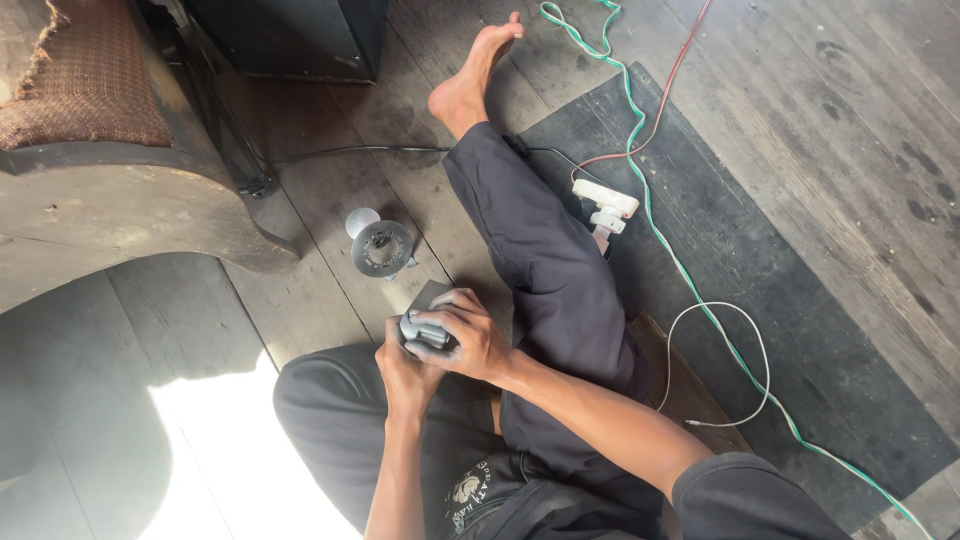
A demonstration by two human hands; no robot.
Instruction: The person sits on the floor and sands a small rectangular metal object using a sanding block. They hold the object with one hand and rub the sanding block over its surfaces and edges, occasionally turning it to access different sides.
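Grey part (425,330), green-white cable (690,280)

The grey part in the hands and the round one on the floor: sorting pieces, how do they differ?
The grey part is gripped between the left hand and right hand, mostly hidden; the round metal piece lies free on the floorboards. The held one looks blocky, the other disc-shaped with a stub. Both are grey.
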